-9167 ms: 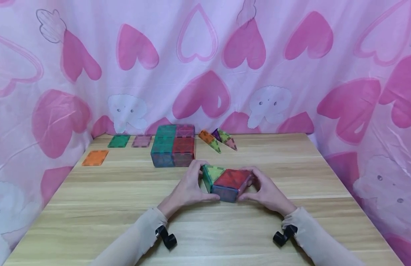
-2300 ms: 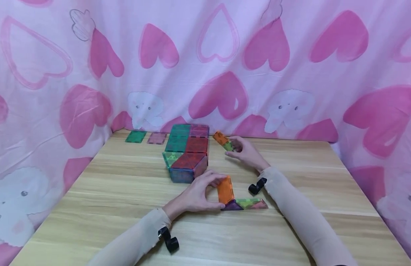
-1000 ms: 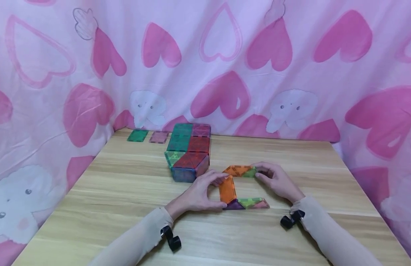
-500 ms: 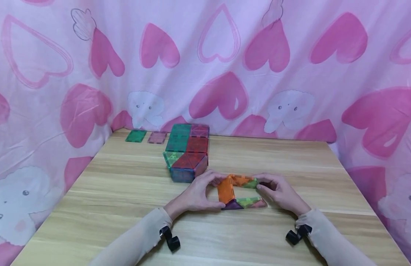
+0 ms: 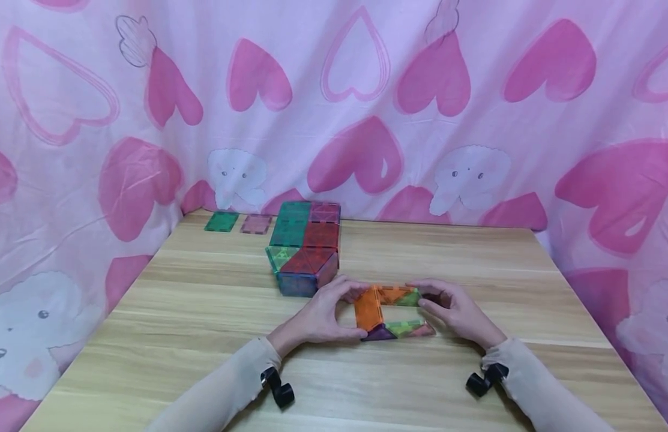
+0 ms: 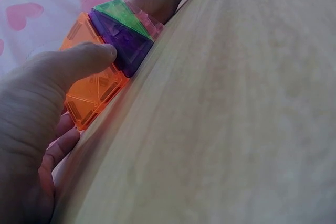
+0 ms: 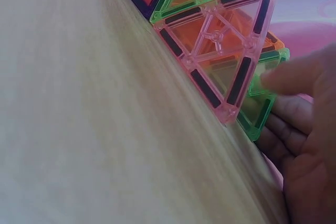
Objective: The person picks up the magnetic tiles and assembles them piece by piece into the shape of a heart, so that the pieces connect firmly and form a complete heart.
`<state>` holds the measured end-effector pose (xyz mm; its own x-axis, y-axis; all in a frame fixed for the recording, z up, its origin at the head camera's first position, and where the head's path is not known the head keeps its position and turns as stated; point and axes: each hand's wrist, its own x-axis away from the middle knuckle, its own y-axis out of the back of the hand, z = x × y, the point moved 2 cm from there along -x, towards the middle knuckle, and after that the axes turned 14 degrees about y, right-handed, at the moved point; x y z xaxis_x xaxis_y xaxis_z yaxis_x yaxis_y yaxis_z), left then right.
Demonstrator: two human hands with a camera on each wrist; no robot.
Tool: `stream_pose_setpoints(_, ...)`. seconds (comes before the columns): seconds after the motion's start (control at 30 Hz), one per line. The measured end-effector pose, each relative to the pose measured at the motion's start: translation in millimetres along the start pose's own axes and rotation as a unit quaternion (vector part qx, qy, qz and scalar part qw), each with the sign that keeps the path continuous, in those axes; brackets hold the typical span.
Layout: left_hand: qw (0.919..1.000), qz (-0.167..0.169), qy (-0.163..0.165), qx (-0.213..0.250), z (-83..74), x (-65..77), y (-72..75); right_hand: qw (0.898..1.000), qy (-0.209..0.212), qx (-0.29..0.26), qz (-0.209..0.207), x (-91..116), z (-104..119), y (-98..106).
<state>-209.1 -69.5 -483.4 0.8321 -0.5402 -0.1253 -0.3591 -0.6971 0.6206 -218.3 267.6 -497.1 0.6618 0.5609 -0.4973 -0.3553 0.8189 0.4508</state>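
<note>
Translucent magnetic tiles form a small U-shaped frame in front of me. An orange square tile (image 5: 368, 309) stands upright as its left side. Its near side is a strip of a purple triangle (image 5: 379, 332), a green triangle (image 5: 401, 327) and a pink triangle (image 7: 215, 38). The far side has orange triangles (image 5: 389, 294) ending in a green triangle tile (image 5: 411, 298). My left hand (image 5: 323, 312) grips the orange square end, thumb on the purple triangle (image 6: 123, 43). My right hand (image 5: 459, 313) pinches the far strip's green end.
Behind the left hand stands a larger block of joined green, red and purple tiles (image 5: 306, 240). A flat green square (image 5: 221, 221) and a flat pink square (image 5: 255, 224) lie at the back left. A patterned pink curtain (image 5: 355, 156) hangs behind the table.
The red-and-green piece now sits against the larger block. My right hand has brought the orange-and-green strip from the back to the orange square. The left hand has kept its hold since 2.3 s ago.
</note>
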Motion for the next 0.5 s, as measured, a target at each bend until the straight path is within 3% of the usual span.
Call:
stream_pose_setpoints(0.13,0.9993,-0.023,-0.028,0.006,-6.6,-0.8,2.8,0.999,0.018,-0.026,-0.002,-0.6,0.9,0.5)
stream_pose_setpoints(0.27,0.9953,-0.063,-0.073,0.005,-28.2,-1.6,17.6,0.999,0.018,-0.041,-0.005,-2.3,2.0,1.8)
stream_pose_setpoints(0.37,0.9866,-0.105,-0.125,0.001,-49.8,-1.4,39.7,0.999,0.024,-0.039,-0.004,-3.1,1.6,2.6)
stream_pose_setpoints(0.5,0.9640,-0.184,-0.192,-0.008,-72.5,2.7,83.8,0.999,0.031,-0.034,-0.004,-3.5,1.2,2.1)
